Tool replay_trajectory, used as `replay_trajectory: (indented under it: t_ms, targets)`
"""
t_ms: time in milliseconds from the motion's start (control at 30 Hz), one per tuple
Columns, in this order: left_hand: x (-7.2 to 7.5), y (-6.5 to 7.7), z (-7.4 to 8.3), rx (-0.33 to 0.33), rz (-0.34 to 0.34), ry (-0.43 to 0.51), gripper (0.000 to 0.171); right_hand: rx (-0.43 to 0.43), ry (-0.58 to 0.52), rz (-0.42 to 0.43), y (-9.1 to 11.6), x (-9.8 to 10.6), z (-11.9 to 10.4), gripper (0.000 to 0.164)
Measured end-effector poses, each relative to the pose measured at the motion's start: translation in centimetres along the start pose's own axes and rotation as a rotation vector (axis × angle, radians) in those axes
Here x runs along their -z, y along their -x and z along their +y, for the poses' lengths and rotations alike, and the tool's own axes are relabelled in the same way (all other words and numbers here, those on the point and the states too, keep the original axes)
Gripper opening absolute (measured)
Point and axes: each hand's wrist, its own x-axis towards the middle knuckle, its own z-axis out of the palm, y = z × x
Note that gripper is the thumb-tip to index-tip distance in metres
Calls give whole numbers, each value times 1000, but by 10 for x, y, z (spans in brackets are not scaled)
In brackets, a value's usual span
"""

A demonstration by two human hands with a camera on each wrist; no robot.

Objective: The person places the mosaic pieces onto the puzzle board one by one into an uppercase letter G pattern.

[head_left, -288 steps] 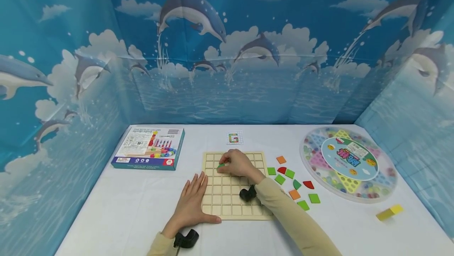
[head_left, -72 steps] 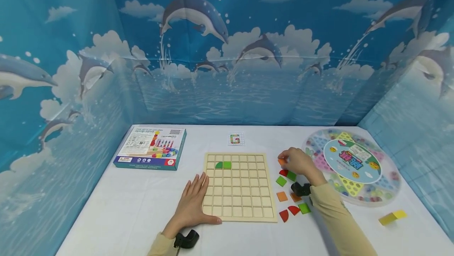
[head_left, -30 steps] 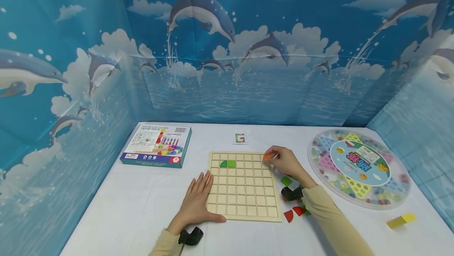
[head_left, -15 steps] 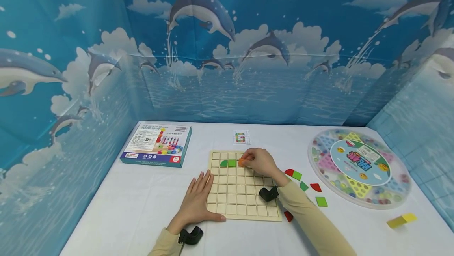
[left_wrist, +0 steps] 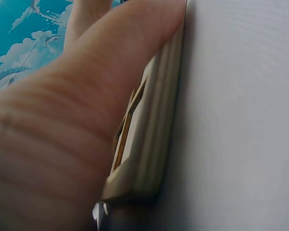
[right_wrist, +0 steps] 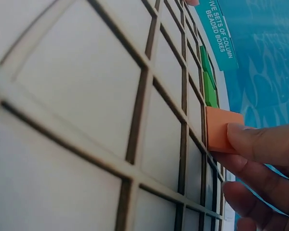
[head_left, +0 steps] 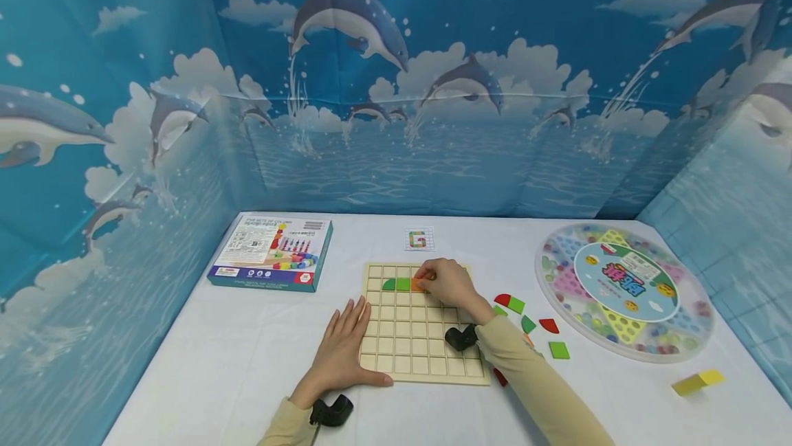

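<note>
I take the wooden grid board (head_left: 423,322) as landmark. Nearest me, my left hand (head_left: 342,353) lies flat with straight fingers, palm on the white worktop (head_left: 216,377) at the board's near-left corner, thumb along its near edge; the left wrist view shows that thumb (left_wrist: 111,72) against the board's side. It is bracing, not gripping.

Over the board, my right hand (head_left: 450,286) reaches to its far rows and pinches an orange square tile (head_left: 418,285) with the fingertips (right_wrist: 260,144). In the right wrist view the tile (right_wrist: 222,129) stands tilted on its edge at a cell, not yet lying flat. It sits just right of the green square tile (head_left: 403,284), which is just right of the green quarter-round tile (head_left: 389,284), both seated in the board's second row from the far edge.

Step in hand, as I judge it: seating the orange tile as third in that row. Next move calls for tipping it flat into the cell, pressing lightly, then letting go without nudging the green neighbour.

Right of the board lie loose tiles: a green square (head_left: 559,350), red quarter-rounds (head_left: 548,325), more green ones (head_left: 516,305). Beyond the board's far edge, a small pattern card (head_left: 417,239) showing a G. Far left of the board, a boxed bead game (head_left: 270,253); far right, a round marble game board (head_left: 625,289).
</note>
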Motion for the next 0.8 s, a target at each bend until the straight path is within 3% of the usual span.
replay_trajectory:
  t_ms: [333,800]
  targets:
    - [-1,0,0,-2,2,23,131,-17,51,63,0,-2,2,5]
    - [-1,0,-1,-8,12,7,131,18,178,61,-3,-1,-1,6]
